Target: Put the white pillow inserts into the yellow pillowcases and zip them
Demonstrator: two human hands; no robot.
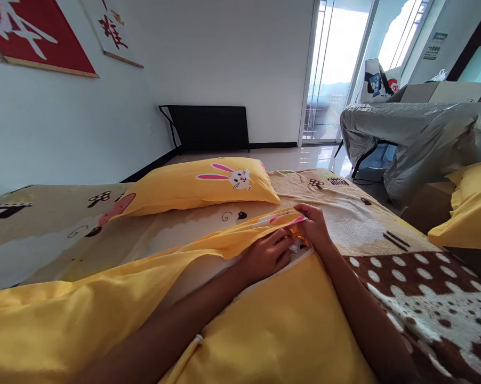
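A yellow pillowcase [280, 330] lies open across the foreground, its upper layer lifted in a long fold. White filling or an inner pillow [200, 280] shows through the gap, partly under my left forearm. My right hand [314, 226] pinches the lifted edge at the far corner, where a bit of pink print shows. Just left of it, my left hand [270, 253] reaches into the opening with curled fingers. Beside those fingertips is a small white and orange patch; what they hold is hidden.
Beyond my hands, a yellow pillow [172, 184] with a rabbit print rests on the patterned blanket [328, 213]. More yellow fabric [470, 205] sits at the right. A plastic-covered table [424, 120] with boxes stands behind it. A black panel [210, 128] leans by the wall.
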